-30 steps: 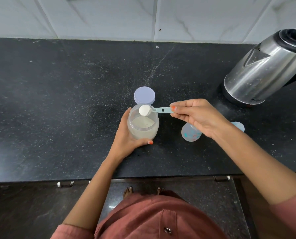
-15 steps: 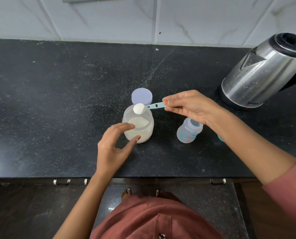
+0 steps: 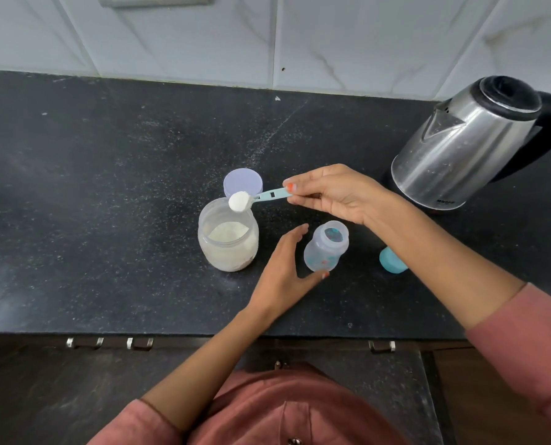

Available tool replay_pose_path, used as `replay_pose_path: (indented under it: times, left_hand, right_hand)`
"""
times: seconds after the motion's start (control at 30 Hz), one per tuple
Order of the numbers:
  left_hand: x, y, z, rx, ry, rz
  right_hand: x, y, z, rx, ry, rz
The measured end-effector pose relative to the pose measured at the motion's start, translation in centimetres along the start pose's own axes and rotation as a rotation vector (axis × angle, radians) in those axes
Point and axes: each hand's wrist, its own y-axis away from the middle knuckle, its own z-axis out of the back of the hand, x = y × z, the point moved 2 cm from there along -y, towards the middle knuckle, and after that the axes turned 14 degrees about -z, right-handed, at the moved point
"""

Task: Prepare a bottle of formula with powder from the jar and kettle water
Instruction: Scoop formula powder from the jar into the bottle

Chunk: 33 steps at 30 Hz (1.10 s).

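Head view: my right hand (image 3: 338, 195) pinches the scoop (image 3: 271, 194) (1 heaped measure of powder (image 3: 238, 200)) over the open jar (image 3: 227, 248). My left hand (image 3: 284, 273), fingers wide, holds nothing beside the bottle (image 3: 325, 247), right of the jar.

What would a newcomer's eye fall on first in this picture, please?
Most striking is the blue scoop, heaped with white powder, which the right hand pinches by its handle over the far rim of the open jar at the middle of the counter. Just right of the jar, the left hand is spread open close beside the uncapped bottle. The shiny steel kettle stands at the back right.
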Motion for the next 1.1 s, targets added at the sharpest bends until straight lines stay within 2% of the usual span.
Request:
replay_pose_path:
  times: [0.13,0.37,0.53,0.83,1.1]
  left_hand:
    - [0.6,-1.2,-1.5,0.006,0.08,0.086]
    - [0.3,-1.5,-2.0,-0.08,0.127,0.089]
    - [-0.2,-0.8,-1.4,-0.075,0.144,0.074]
    - [-1.6,2.0,1.7,-0.074,0.055,0.019]
    - [-2.8,5.6,6.2,-0.215,-0.035,-0.049]
  right_hand:
    - [0.2,-0.3,0.4,0.025,-0.006,-0.011]
    - [0.2,-0.8,0.7,0.036,0.015,-0.031]
    - [0.3,-0.6,0.6,0.048,0.009,-0.033]
    - [0.0,0.3,0.1,0.018,0.0,-0.02]
    - [-0.9,0.8,-1.3,-0.038,-0.012,-0.01]
